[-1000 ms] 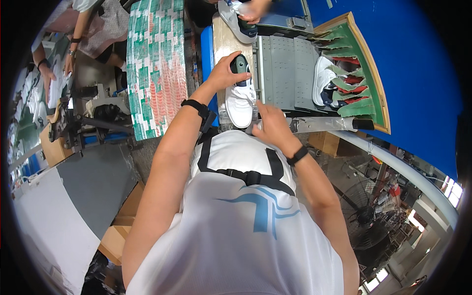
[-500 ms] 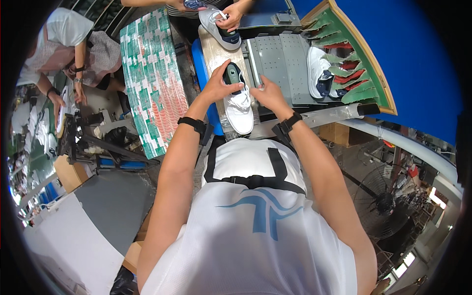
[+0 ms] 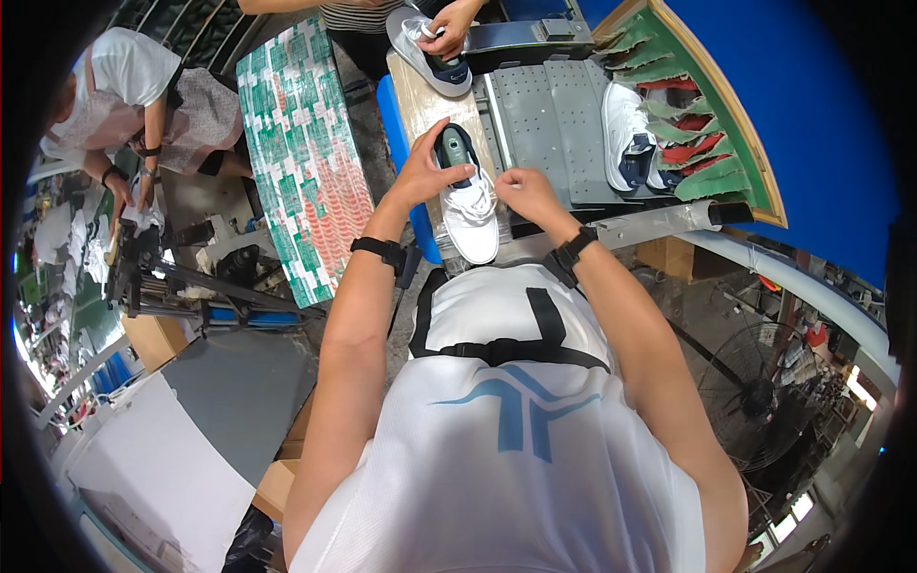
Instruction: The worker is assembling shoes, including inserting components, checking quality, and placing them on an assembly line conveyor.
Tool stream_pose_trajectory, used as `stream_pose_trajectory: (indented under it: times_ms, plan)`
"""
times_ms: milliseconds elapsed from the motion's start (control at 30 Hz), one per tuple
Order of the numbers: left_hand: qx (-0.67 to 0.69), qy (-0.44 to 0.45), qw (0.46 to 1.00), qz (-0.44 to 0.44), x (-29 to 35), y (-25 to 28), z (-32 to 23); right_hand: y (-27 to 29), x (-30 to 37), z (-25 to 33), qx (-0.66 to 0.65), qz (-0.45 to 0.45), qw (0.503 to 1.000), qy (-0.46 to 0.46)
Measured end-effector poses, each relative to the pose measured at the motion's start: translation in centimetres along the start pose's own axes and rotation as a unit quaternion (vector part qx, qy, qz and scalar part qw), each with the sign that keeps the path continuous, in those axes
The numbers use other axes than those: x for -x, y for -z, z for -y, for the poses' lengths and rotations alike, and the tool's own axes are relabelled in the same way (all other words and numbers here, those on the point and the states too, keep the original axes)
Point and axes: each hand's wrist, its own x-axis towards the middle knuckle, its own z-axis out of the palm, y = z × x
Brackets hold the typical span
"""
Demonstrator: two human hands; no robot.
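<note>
A white sneaker (image 3: 472,234) with a dark navy lining lies toe toward me on a narrow plastic-wrapped board (image 3: 416,105). My left hand (image 3: 426,172) grips its left side, the thumb across the tongue and the fingers along the collar by the heel. White shoelaces (image 3: 470,196) lie loosely over the front. At the sneaker's right edge, my right hand (image 3: 528,194) is closed in a pinch on a lace. Its fingertips partly hide the lace's end.
Across the board, a co-worker's hand (image 3: 449,29) holds another sneaker (image 3: 432,65). To the right, a grey perforated conveyor (image 3: 549,124) carries white shoes (image 3: 623,134) beside a green-flapped opening (image 3: 702,119). A patterned panel (image 3: 301,158) stands left; another person (image 3: 134,86) works farther left.
My right thumb and finger, apart before, have come together at the lace. My left hand keeps its hold on the sneaker. The person at far left has drawn their hands closer together.
</note>
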Motion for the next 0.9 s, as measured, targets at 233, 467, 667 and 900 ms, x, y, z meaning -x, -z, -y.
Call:
stream_pose_trajectory:
  times_ms: [233, 467, 667, 900]
  plan:
    - [-0.079, 0.004, 0.984, -0.157, 3.9, -6.0, -0.9, -1.7, 1.7, 0.2, 0.046, 0.082, 0.994, -0.047]
    - [0.380, 0.127, 0.911, -0.101, 7.2, -0.1, 2.6, -2.9, 3.9, 5.7, 0.043, 0.103, 0.981, 0.156]
    - [0.448, 0.175, 0.854, -0.197, 8.4, 0.2, 5.7, -6.3, 4.7, 6.5, 0.051, 0.129, 0.975, 0.174]
    - [-0.003, 0.176, 0.969, -0.172, 3.2, 12.6, 3.4, -1.5, 6.1, 2.5, 0.009, 0.027, 0.999, 0.032]
